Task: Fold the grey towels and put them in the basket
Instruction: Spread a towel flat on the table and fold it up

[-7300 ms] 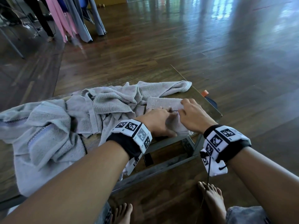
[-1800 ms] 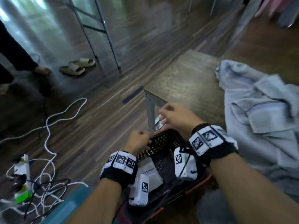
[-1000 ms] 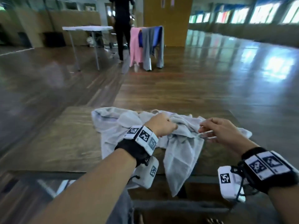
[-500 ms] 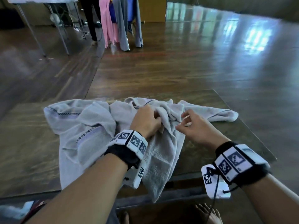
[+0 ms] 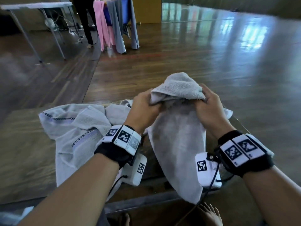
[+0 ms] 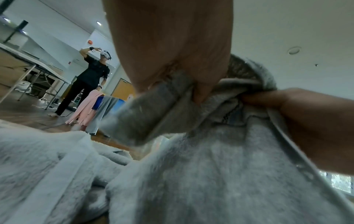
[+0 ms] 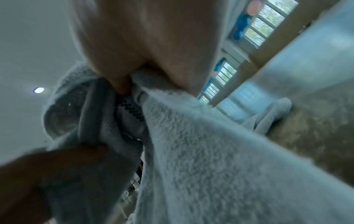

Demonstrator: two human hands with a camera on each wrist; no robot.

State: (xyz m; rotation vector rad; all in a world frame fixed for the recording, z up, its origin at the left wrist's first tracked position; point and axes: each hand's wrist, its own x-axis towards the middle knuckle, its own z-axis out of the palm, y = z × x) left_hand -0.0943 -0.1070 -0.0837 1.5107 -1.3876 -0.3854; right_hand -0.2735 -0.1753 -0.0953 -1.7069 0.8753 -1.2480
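Towel (image 5: 177,137) bunched above both fists, left hand (image 5: 143,110) and right hand (image 5: 207,108) clenching it, rest hanging below

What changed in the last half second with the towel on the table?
Both hands have lifted one grey towel off the table: the left hand and right hand, which were working at the heap, now grip its bunched top edge, and it hangs down over the near edge. The other grey towel still lies crumpled on the table.

Large hall: wide polished wood floor (image 5: 195,62), folding table (image 5: 37,5), tall windows (image 7: 258,34).
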